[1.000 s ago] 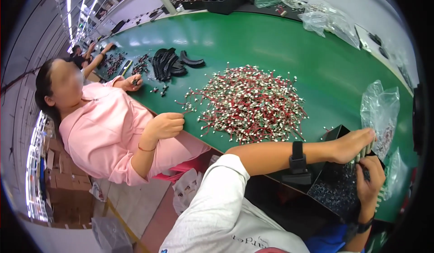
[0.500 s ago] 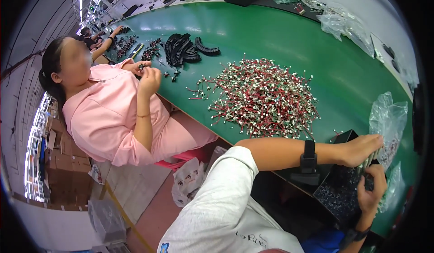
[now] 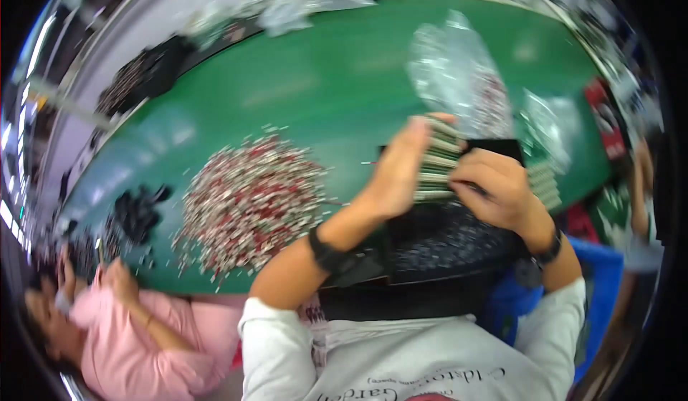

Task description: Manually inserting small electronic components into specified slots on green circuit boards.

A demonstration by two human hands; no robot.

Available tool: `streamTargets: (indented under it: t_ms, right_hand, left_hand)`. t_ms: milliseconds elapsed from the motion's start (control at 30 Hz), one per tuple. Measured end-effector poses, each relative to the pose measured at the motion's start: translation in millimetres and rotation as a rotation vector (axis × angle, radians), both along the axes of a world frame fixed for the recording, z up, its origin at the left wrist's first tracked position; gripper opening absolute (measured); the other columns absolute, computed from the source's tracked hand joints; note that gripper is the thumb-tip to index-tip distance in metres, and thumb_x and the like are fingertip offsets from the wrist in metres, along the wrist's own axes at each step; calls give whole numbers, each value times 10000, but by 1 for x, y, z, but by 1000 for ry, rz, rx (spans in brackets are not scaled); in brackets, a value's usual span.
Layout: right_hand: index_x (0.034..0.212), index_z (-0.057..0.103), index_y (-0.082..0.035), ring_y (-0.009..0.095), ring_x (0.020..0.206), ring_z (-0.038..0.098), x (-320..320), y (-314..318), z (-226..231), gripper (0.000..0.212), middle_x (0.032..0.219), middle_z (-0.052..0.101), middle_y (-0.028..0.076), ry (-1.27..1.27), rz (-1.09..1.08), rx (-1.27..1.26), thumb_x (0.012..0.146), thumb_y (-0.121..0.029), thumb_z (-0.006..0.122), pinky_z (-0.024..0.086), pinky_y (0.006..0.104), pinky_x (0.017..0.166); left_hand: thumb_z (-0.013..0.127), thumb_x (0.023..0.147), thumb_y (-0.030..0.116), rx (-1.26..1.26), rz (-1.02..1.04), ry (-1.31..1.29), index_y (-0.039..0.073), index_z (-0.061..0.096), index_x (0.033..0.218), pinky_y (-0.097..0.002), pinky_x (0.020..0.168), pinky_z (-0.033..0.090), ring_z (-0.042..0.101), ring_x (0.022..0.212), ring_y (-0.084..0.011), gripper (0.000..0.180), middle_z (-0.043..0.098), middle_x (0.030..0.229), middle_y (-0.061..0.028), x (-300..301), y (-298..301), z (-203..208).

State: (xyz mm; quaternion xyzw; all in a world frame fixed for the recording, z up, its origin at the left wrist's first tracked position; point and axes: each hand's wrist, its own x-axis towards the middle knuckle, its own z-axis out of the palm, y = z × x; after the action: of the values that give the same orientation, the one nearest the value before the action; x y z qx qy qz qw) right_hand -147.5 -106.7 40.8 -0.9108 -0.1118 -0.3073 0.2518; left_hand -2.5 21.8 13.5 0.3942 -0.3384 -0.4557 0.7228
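My left hand is closed around a ribbed, pale green block of strips, held tilted above a black box. Small dark glossy pieces lie in the box. My right hand is at the right side of the ribbed block, its thumb and fingers pinched together. Something small and dark shows at those fingertips, too blurred to name. More ribbed pale strips stand just beyond my right hand.
A heap of red and white wired parts lies on the green table. Clear plastic bags sit behind the box. A co-worker in pink works at the left, near black curved pieces. A blue bin stands at my right.
My view has swung to the right, so the heap and co-worker now appear farther left. Both hands stay at the ribbed block, which shows more plainly now.
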Motion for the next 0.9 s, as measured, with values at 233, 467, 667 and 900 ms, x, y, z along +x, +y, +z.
streamTargets:
  t_ms: [233, 467, 667, 900]
  right_hand:
    - [897, 681, -14, 270, 695, 653, -15, -12, 4, 216, 824, 651, 108, -87, -29, 53, 714, 86, 738, 531, 337, 609]
    - [953, 661, -34, 295, 820, 649, -15, -12, -6, 236, 915, 634, 104, -39, 1, 74, 738, 15, 746, 549, 376, 701]
    - [919, 652, -33, 283, 785, 642, -12, -15, -8, 225, 875, 630, 92, -76, 8, 8, 731, -12, 772, 544, 365, 672]
    - [929, 656, -60, 263, 756, 638, -15, -7, -6, 255, 862, 629, 70, -36, 67, 27, 722, -65, 806, 543, 349, 619]
  left_hand:
    - [194, 1070, 546, 65, -35, 28, -14, 446, 1400, -355, 915, 564, 684, 1020, -235, 697, 658, 1194, -192, -6, -2, 15]
    - [197, 1051, 588, 68, -39, 37, -15, 394, 1426, -407, 978, 535, 653, 1118, -299, 737, 612, 1275, -254, -7, 1, 17]
    - [201, 1048, 595, 60, -20, 6, -16, 385, 1433, -411, 992, 525, 641, 1139, -307, 745, 605, 1281, -264, -7, -1, 17]
    - [208, 1037, 619, 38, 13, 89, 1, 381, 1438, -426, 897, 578, 682, 1040, -330, 757, 593, 1285, -286, -7, -3, 16]
